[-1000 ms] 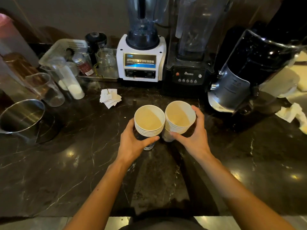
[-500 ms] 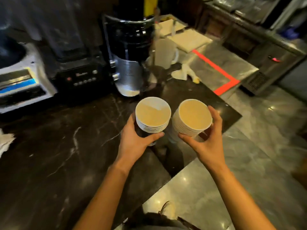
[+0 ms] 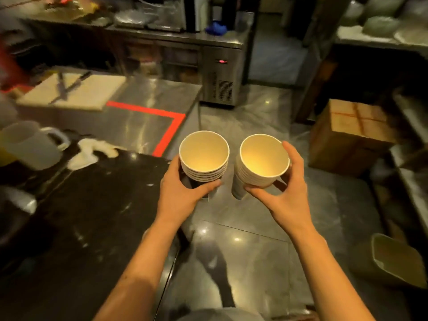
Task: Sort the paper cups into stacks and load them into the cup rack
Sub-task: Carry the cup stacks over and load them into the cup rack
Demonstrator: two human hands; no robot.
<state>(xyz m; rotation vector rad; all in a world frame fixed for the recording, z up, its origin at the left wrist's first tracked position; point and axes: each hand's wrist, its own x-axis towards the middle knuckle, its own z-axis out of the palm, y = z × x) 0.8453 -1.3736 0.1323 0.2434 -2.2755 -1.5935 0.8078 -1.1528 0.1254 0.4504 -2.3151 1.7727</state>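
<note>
Paper cups are held in two stacks, one in each hand, out in front of the person. One stack, with dark sides under its white rims, is gripped by the left hand, the thumb wrapped across the near side and the fingers hidden behind. A second stack, all white, is gripped by the right hand, the thumb under the near side and the fingers curled round the far rim. Both stacks are kept upright with the open mouths up, side by side and a little apart, not touching. Pale brown insides are seen in the top cups. Both stacks are held up in the air, off any table. Under the left stack, the edge of a dark stone counter is seen, and under the right stack a shiny grey floor. Far to the left of the left hand, a white jug and a white cloth are found on that counter. Past the cups, a steel table marked with red tape is seen. To the right of the right hand, a brown box is set on the floor. Much of the room is blurred.
</note>
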